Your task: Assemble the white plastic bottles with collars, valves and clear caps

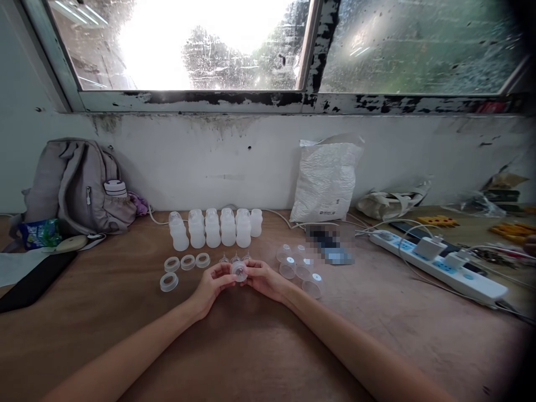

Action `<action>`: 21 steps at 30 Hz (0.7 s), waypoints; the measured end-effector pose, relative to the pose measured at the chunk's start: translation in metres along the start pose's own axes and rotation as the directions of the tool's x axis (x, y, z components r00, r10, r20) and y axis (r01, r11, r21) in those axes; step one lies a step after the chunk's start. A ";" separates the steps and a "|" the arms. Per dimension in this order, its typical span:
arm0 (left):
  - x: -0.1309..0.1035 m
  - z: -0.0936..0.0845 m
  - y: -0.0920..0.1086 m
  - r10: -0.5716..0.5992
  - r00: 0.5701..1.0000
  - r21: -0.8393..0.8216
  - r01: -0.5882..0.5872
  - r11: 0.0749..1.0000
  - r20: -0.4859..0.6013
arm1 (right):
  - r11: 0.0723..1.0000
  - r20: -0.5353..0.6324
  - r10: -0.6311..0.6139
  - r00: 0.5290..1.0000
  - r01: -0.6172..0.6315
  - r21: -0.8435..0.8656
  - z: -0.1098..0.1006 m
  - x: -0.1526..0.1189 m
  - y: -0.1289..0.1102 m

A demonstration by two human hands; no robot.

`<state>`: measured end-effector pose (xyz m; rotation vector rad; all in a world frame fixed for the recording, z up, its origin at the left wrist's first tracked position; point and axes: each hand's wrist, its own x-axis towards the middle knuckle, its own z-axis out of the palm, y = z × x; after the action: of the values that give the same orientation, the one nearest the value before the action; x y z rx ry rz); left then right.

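Collar (239, 272) in pinching left hand (211, 287) and right hand (267, 279), in front of bottles (211, 230); right of bottles, caps (310, 288) with white spots (316, 277) and bag (324, 178) with illegible print (330, 211).

No word, brand or number could be read. Small dark print stood low on the front of the white bag (324, 181) and pale, blurred markings on the blue-and-green packet (39, 233); the round marks on the clear caps (312, 288) were likewise illegible.
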<state>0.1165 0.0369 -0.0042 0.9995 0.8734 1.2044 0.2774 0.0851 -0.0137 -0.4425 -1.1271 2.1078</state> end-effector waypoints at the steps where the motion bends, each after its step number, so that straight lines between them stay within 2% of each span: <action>1: 0.000 0.000 0.000 0.011 1.000 -0.020 -0.011 1.000 0.023 | 1.000 0.005 0.001 1.000 -0.001 -0.001 0.000 0.000 0.000; 5: 0.000 0.002 -0.002 0.035 0.996 -0.043 -0.032 0.999 0.077 | 1.000 0.014 0.004 1.000 -0.003 -0.008 0.000 0.000 0.000; 12: -0.001 0.001 0.002 -0.013 0.982 -0.028 0.019 0.999 0.190 | 0.997 0.048 0.056 0.997 -0.053 -0.052 -0.003 0.000 0.002; 21: 0.003 0.000 0.000 0.005 0.975 -0.054 0.007 0.999 0.222 | 0.997 0.058 0.071 0.996 -0.069 -0.038 -0.002 -0.001 0.002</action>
<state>0.1170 0.0395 -0.0042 1.0661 0.6616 1.0856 0.2789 0.0846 -0.0170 -0.4452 -1.2003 2.1772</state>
